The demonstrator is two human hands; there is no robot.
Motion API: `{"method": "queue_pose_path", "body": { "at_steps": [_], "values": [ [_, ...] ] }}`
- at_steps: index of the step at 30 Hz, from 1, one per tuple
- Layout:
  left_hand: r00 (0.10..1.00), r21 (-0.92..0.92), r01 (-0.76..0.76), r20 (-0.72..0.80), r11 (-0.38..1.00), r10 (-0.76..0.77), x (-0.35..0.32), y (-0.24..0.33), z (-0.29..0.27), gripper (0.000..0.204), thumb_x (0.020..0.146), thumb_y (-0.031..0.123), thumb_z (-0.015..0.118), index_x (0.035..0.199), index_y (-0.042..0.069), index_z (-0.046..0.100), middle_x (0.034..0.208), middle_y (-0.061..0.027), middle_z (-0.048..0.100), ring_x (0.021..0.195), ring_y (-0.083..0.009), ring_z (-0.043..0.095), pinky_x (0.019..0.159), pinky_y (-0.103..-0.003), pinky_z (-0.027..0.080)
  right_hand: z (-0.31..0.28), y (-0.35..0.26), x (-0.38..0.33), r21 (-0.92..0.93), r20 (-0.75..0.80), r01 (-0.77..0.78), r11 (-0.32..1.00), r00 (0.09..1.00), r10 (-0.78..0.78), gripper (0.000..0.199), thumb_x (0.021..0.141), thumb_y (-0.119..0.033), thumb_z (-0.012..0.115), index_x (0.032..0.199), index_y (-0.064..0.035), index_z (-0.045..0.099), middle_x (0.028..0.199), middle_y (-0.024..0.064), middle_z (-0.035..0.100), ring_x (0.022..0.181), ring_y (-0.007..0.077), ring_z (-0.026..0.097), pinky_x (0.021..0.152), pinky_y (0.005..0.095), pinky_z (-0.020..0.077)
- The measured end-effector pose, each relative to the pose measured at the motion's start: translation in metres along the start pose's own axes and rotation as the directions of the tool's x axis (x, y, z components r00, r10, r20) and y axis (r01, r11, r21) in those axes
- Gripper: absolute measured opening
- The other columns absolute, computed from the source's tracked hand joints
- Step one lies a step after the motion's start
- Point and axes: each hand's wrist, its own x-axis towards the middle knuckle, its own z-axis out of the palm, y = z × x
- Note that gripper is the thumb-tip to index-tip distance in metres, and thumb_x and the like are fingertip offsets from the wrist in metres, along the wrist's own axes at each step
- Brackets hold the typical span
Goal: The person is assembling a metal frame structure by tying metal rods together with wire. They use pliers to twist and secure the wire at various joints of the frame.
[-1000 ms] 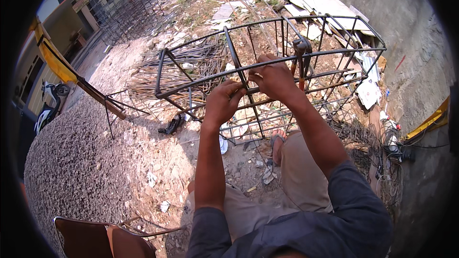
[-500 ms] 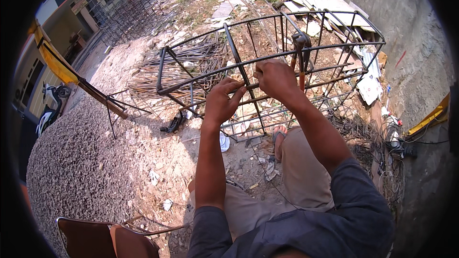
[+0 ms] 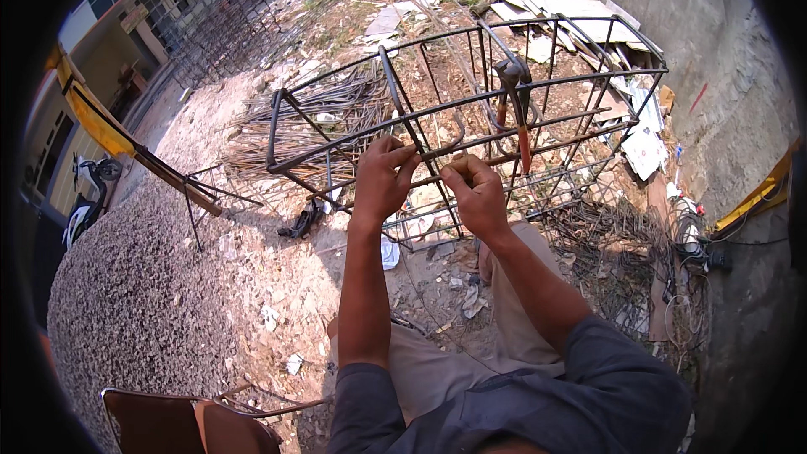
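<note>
A cage of dark steel reinforcing bars [image 3: 392, 80] stretches across in front of me. At one of its upright hoops my left hand [image 3: 387, 178] is closed, thumb and fingers pinching a lengthwise bar at the crossing. My right hand [image 3: 476, 197] is just to the right, slightly below that bar. Its thumb and fingertips are pressed together; whatever they hold is too small to make out. Pincers [image 3: 511, 73] with orange handles hang over the cage's near top bar, right of my hands. A short hooked rod [image 3: 460, 130] shows above my right hand.
Cut bars [image 3: 290, 122] lie piled behind the cage at left. Gravel [image 3: 143, 303] is heaped left, near a brown chair [image 3: 160, 420]. White boards [image 3: 580, 4] and scraps lean by the concrete wall [image 3: 723, 76]. Tangled wire [image 3: 618, 227] lies at right.
My right hand has come down from the near top bar to below the lower lengthwise bar, uncovering the hooked rod. My left hand stays at the hoop. The view has shifted slightly.
</note>
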Motion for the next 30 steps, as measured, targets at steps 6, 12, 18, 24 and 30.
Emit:
{"method": "queue_pose_path", "body": {
  "at_steps": [6, 12, 18, 24, 30],
  "values": [
    [0.998, 0.044, -0.048, -0.044, 0.998, 0.050, -0.001, 0.001, 0.003, 0.016, 0.085, 0.015, 0.075, 0.095, 0.002, 0.076, 0.088, -0.0103, 0.062, 0.089, -0.0301, 0.060, 0.081, -0.043, 0.045, 0.051, 0.054, -0.021, 0.462, 0.055, -0.254, 0.850, 0.964, 0.259, 0.011, 0.100, -0.013, 0.065, 0.094, -0.0039, 0.063, 0.078, -0.0039, 0.060, 0.069, 0.0021, 0.050, 0.061, 0.0223, 0.0407],
    [0.989, 0.159, -0.099, -0.089, 0.982, 0.114, -0.004, 0.007, 0.005, 0.020, 0.085, 0.022, 0.076, 0.094, 0.004, 0.075, 0.088, -0.0088, 0.060, 0.091, -0.0288, 0.058, 0.084, -0.042, 0.041, 0.071, 0.066, -0.013, 0.508, 0.060, -0.226, 0.831, 0.972, 0.228, 0.013, 0.100, -0.013, 0.064, 0.091, -0.0047, 0.059, 0.073, -0.0041, 0.056, 0.065, 0.0023, 0.046, 0.058, 0.0238, 0.0376],
    [0.981, 0.380, -0.068, -0.142, 0.923, 0.131, -0.006, 0.028, 0.010, 0.022, 0.087, 0.027, 0.075, 0.088, 0.005, 0.076, 0.086, -0.0064, 0.060, 0.091, -0.0263, 0.057, 0.084, -0.042, 0.039, 0.063, 0.052, -0.023, 0.503, 0.058, -0.217, 0.837, 0.974, 0.218, 0.013, 0.100, -0.011, 0.064, 0.089, -0.0047, 0.061, 0.073, -0.0053, 0.056, 0.065, 0.0005, 0.045, 0.057, 0.0221, 0.0347],
    [0.988, 0.412, 0.048, -0.154, 0.910, 0.018, -0.006, 0.038, 0.020, 0.021, 0.091, 0.024, 0.071, 0.083, 0.005, 0.072, 0.084, -0.0083, 0.058, 0.076, -0.0302, 0.060, 0.068, -0.044, 0.046, 0.031, 0.029, -0.016, 0.399, 0.015, -0.188, 0.898, 0.980, 0.199, 0.010, 0.100, -0.010, 0.064, 0.093, -0.0020, 0.064, 0.076, -0.0046, 0.059, 0.065, 0.0001, 0.047, 0.056, 0.0209, 0.0362],
    [0.993, 0.379, 0.048, -0.117, 0.924, -0.004, -0.012, 0.029, 0.016, 0.020, 0.094, 0.020, 0.064, 0.108, 0.006, 0.069, 0.088, -0.0120, 0.059, 0.075, -0.0334, 0.061, 0.066, -0.047, 0.048, 0.006, 0.013, 0.011, 0.099, -0.029, -0.040, 0.994, 0.999, 0.043, 0.017, 0.098, -0.014, 0.065, 0.087, -0.0012, 0.065, 0.067, -0.0045, 0.056, 0.059, 0.0018, 0.042, 0.052, 0.0248, 0.0323]
  ]
}}
